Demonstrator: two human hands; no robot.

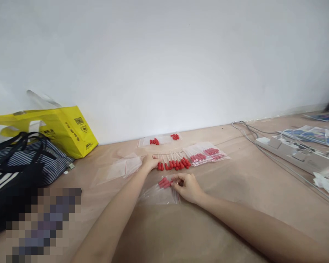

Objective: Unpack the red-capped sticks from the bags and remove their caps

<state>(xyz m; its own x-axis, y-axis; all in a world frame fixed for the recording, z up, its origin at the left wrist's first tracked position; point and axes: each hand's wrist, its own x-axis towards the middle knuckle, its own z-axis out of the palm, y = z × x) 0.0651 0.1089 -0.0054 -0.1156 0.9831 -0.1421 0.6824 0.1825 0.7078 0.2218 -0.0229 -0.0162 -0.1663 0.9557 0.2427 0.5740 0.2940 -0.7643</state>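
My left hand (pixel 150 162) is closed at the left end of a row of red-tipped sticks (pixel 177 164). Its fingertips come together by the pale sticks, and I cannot make out what they pinch. Closer to me lies a clear zip bag (pixel 159 197) with several red pieces (pixel 164 182) showing pinkish through the plastic. My right hand (pixel 188 187) is at the bag's right side, thumb and fingers pinched on the end of one red piece. Right of the row is a stack of filled clear bags (pixel 208 153). Left of my left hand lie flat clear bags (pixel 120 170).
Two small red clusters (pixel 154 141) lie on clear plastic near the wall. A yellow bag (pixel 71 131) and a dark striped bag (pixel 52 160) stand at left. At right are a white power strip (pixel 298 153), grey cables (pixel 276 162), a crumpled tissue (pixel 327 184) and colourful printed sheets (pixel 315 135).
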